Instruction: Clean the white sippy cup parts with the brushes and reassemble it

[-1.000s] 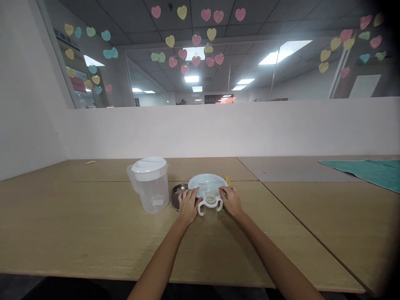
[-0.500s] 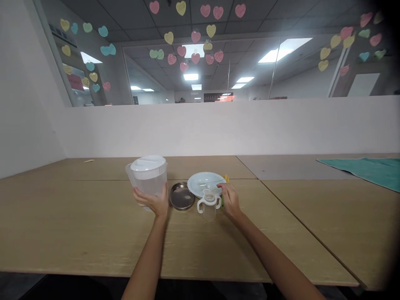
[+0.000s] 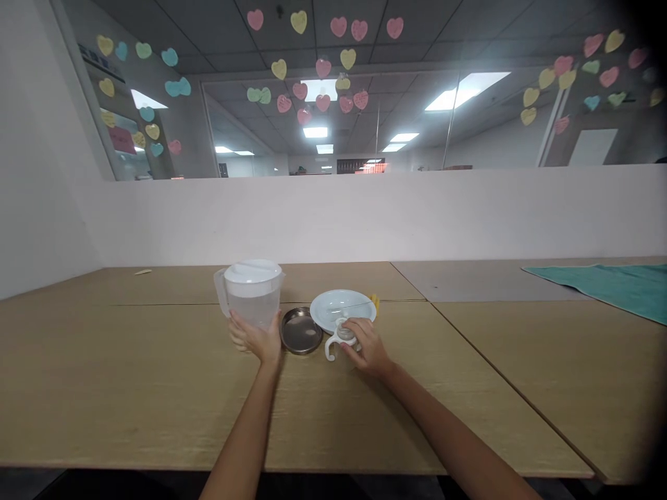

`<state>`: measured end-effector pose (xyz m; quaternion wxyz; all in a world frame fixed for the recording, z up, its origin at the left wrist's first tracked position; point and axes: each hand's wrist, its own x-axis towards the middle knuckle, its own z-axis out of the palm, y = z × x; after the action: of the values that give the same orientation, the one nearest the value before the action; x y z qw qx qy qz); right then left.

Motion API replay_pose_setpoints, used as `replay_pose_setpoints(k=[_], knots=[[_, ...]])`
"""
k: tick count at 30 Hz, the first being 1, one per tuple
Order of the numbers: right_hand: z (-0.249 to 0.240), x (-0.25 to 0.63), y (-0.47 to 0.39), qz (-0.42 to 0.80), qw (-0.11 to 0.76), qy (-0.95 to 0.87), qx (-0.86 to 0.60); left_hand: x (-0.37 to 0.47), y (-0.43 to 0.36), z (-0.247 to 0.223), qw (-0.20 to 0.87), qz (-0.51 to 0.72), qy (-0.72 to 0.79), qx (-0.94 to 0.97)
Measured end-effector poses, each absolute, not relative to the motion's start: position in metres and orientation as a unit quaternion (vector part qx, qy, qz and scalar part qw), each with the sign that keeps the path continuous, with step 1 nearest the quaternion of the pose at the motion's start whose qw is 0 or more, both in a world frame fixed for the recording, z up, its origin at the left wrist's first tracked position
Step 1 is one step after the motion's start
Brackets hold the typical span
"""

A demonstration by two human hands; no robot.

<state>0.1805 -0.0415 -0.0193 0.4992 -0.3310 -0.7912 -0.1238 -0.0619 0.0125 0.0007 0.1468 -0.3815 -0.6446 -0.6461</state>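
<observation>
My left hand [image 3: 256,338] is wrapped round the lower side of a translucent lidded pitcher [image 3: 254,298], which stands upright with its handle to the left. My right hand [image 3: 365,347] grips the top of a clear cup with white side handles [image 3: 344,336]. The left handle shows, while my fingers cover most of the rest. Between the two hands sits a shallow round metal dish [image 3: 301,331]. Just behind the cup lies a pale blue-white plate [image 3: 333,303] with something clear on it that I cannot make out.
A small yellow thing [image 3: 375,303] pokes out beside the plate's right edge. Far to the right a green cloth [image 3: 609,285] lies on the table [image 3: 156,389]. A thin pale piece [image 3: 143,271] rests at the back left. Behind the table rises a white wall [image 3: 333,219] below a window.
My right hand has moved left from beside the cup and closed on its top. My left hand stays on the pitcher, which has turned slightly. The camera view has shifted a little.
</observation>
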Motion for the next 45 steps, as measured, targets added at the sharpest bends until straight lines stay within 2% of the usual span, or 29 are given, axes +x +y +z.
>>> replay_pose_setpoints(k=[6, 20, 26, 37, 45], knots=[[-0.023, 0.18, -0.039, -0.131, 0.506, -0.786, -0.33, -0.054, -0.001, 0.007, 0.219, -0.547, -0.658, -0.469], [-0.023, 0.18, -0.038, -0.13, 0.5, -0.786, -0.339, -0.055, -0.001, -0.003, 0.244, -0.475, -0.61, -0.586], [-0.022, 0.18, -0.039, -0.138, 0.496, -0.785, -0.344, -0.055, 0.003, -0.004, 0.255, -0.492, -0.601, -0.577], [-0.024, 0.179, -0.037, -0.139, 0.497, -0.781, -0.35, -0.061, 0.013, -0.006, 0.266, -0.604, -0.513, -0.549], [-0.022, 0.179, -0.037, -0.147, 0.506, -0.78, -0.337, -0.062, 0.013, -0.007, 0.33, -0.583, -0.407, -0.621]])
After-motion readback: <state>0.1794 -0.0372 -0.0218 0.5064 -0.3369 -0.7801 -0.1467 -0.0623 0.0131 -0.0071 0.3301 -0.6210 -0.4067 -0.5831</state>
